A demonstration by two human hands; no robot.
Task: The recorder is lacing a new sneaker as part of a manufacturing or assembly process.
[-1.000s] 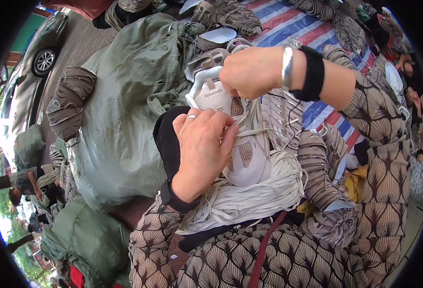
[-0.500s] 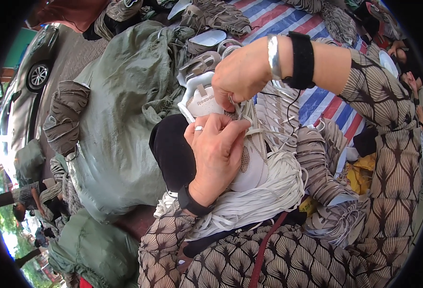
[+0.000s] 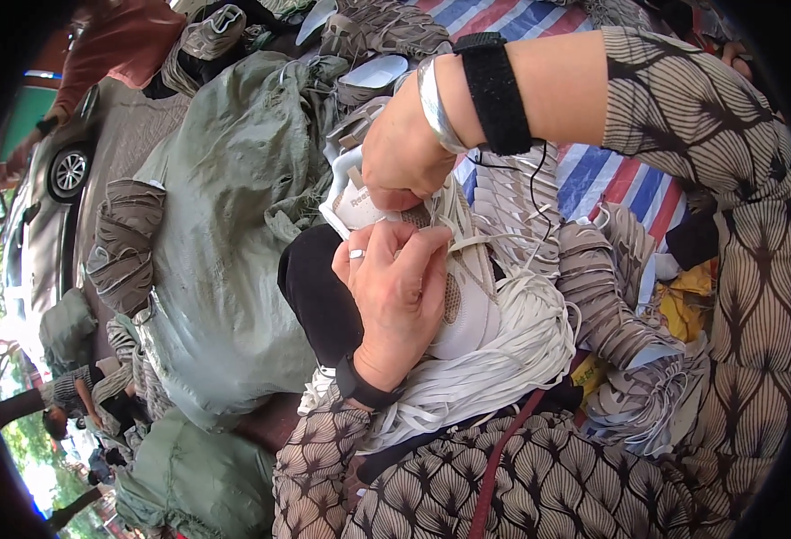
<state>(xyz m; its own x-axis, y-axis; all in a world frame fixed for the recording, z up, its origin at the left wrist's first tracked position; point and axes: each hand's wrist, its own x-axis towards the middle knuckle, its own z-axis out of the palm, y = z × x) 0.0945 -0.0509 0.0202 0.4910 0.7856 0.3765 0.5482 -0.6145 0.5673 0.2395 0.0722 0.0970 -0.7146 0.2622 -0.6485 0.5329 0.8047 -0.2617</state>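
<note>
A white sneaker (image 3: 472, 314) with beige mesh panels lies in front of me, its tongue and collar pointing away. My left hand (image 3: 395, 287) lies over the shoe's front, thumb and fingers pinched on the lacing area. Just beyond it, my right hand (image 3: 409, 148) curls over the tongue, fingers closed; what is between its fingertips is hidden. Loose white lace ends (image 3: 463, 241) show by the eyelets to the right. Under the toe a thick bundle of white shoelaces (image 3: 521, 346) spreads across my lap.
Rows of grey-brown shoe uppers (image 3: 597, 292) lie to the right, near a striped tarp (image 3: 584, 184). Large green sacks (image 3: 225, 225) fill the left, with a bundle of uppers (image 3: 126, 242) on one edge. A parked car (image 3: 70, 171) and other people are beyond.
My right hand has shifted left and nearer, over the tongue. My left hand stays on the shoe's front. At the upper left, a person's arm in a reddish sleeve has come further into view.
</note>
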